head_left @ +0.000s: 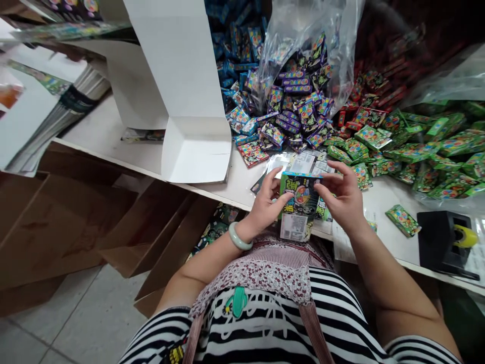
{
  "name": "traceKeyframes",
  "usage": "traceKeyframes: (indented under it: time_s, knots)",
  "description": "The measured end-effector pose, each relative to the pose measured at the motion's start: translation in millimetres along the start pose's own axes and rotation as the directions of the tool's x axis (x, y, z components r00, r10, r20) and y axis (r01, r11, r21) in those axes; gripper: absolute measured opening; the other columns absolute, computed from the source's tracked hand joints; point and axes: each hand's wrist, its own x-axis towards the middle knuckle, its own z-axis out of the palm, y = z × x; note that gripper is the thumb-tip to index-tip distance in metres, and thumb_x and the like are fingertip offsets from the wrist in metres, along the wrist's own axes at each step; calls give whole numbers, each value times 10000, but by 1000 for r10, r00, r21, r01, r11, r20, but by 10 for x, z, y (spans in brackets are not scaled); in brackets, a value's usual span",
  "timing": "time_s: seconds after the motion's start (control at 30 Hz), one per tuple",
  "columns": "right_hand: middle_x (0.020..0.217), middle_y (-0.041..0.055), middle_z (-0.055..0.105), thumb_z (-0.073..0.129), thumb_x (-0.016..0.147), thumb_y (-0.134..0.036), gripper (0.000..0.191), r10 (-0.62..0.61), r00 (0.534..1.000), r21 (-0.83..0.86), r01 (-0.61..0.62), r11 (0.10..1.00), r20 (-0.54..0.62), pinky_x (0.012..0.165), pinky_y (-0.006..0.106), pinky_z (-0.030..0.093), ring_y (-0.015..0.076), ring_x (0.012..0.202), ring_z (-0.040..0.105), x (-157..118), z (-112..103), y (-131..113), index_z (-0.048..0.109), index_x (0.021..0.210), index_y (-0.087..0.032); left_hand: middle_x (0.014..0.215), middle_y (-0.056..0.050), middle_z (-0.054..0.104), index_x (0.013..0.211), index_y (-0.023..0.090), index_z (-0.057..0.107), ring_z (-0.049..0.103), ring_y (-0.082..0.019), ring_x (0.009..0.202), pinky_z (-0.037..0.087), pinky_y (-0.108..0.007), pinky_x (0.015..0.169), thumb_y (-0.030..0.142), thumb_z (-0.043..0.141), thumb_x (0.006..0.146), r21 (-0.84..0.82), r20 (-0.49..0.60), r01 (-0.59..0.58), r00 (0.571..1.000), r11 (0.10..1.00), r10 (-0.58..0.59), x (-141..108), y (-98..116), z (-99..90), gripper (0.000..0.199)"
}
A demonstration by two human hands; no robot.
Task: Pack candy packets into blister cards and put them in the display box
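In front of my apron I hold a small dark printed candy packet (303, 194) with both hands. Green and yellow lettering and a round colourful picture cover it, a white label panel shows low down, and a blue strip runs along the top edge. My left hand (270, 197) pinches its left side, the thumb lying on the front. On the right side, my right hand (343, 197) grips it between thumb and fingers. Behind the packet, flat printed wrappers (303, 163) lie on the white table (242, 188).
An open white carton (197, 146) stands left of my hands. Heaped behind are blue boxes (240, 119), purple boxes (291, 121), red boxes (369, 116) and green packets (435, 146). A black tape dispenser (441, 240) sits at right; brown cartons (125, 222) are below left.
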Motion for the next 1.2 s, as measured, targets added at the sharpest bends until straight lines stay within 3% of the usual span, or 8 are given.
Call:
traceKeyframes:
  time_s: [0.07,0.13,0.3,0.5,0.67,0.83,1.03,1.2]
  knots:
    - [1000,27,665,640,875,-373,461,48,995,38,-45,998,-85,759,325,573,168,840,677,-82,90,67,484,1303,-306,1127,-83,649,1526,274,164,669,-201,1008,579,-392,890,434,571,955,-28,-41,24,999,999,-25,-43,-88,45,719]
    - [976,35,681,622,878,-381,342,90,990,57,-84,995,-106,754,331,571,174,841,675,-155,161,111,563,1200,-280,1127,-78,652,1512,281,242,671,-202,992,583,-397,880,437,608,931,-8,-66,45,997,999,-46,-95,-165,36,705]
    - [961,50,714,581,895,-359,195,86,996,-3,-86,996,6,787,368,557,183,822,666,-174,141,101,678,1016,-242,1203,-90,649,1354,244,488,672,-187,980,587,-354,840,429,638,909,26,16,78,997,997,-79,-121,-217,-73,504]
    - [934,59,689,637,835,-361,143,83,996,65,-85,994,34,814,371,542,202,935,649,-6,114,-3,681,852,-226,994,-52,716,891,194,624,686,-166,973,572,-339,889,366,612,940,-7,-149,-25,989,1000,24,97,-78,-161,179]
    - [941,42,667,631,824,-316,248,116,991,135,-124,983,63,681,289,531,162,866,629,-19,163,-97,620,1059,-238,951,-39,745,1088,214,640,712,-153,892,585,-316,839,351,662,910,-33,-133,-3,991,999,-2,120,-65,-221,226]
    - [947,56,653,634,836,-379,163,-12,993,45,7,999,117,653,290,509,179,911,612,-10,140,-176,600,830,-219,884,-40,736,850,200,708,696,-173,861,581,-317,782,396,711,856,-5,-83,-40,996,999,40,137,-14,-235,197]
    - [766,-5,630,686,757,-396,226,225,946,164,-267,950,235,611,298,477,124,647,568,171,78,-176,565,773,-205,762,-12,686,795,172,678,620,-133,690,512,-261,641,383,761,778,-52,-78,110,990,993,-114,266,78,-159,227]
    - [718,0,646,711,727,-413,243,229,925,96,-269,958,304,675,318,480,142,680,582,238,52,-144,589,710,-203,721,-7,645,743,161,637,567,-110,651,473,-253,619,392,777,759,-122,72,209,977,970,-201,333,46,-220,270]
